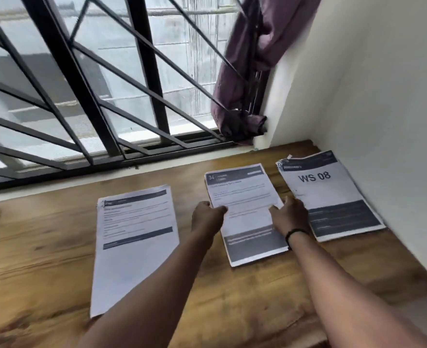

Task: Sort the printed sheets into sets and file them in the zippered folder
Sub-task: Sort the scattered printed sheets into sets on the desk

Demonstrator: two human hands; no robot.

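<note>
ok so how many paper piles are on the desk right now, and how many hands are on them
paper piles: 3, the left pile, the middle pile, the WS 08 pile
hands on paper: 2, the left hand and right hand, both on the middle pile
total: 5
</note>
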